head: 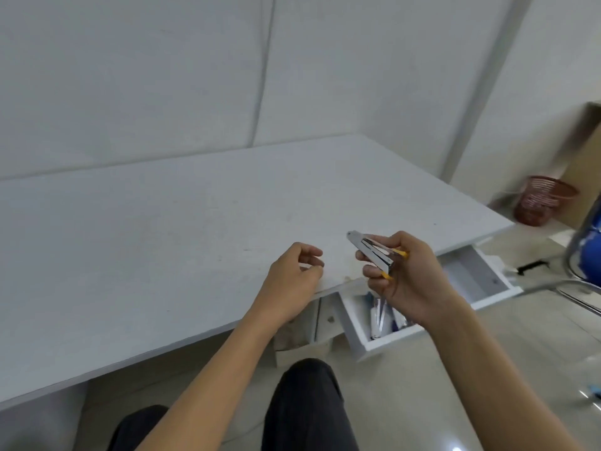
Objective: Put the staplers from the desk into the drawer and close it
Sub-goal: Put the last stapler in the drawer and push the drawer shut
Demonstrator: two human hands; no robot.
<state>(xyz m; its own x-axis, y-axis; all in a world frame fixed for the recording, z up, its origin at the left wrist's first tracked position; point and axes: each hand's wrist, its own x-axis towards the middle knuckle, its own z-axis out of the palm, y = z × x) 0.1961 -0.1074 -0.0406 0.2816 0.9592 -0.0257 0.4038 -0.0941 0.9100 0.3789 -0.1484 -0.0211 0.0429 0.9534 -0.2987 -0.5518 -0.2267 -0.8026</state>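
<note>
My right hand [411,278] grips a yellow and metal stapler [374,253], held hinged open above the desk's front edge, over the open drawer. The white drawer [387,341] is pulled out below the white desk [162,242]; inside it lie other staplers [379,315], partly hidden by my right hand. My left hand [292,281] rests on the desk edge to the left, fingers loosely curled and holding nothing. A second white drawer [481,281] further right also stands open.
A red wire basket [540,200] sits on the floor at the far right by a cardboard panel. A chair with a blue seat and metal frame [585,255] is at the right edge. My knees in dark trousers are under the desk.
</note>
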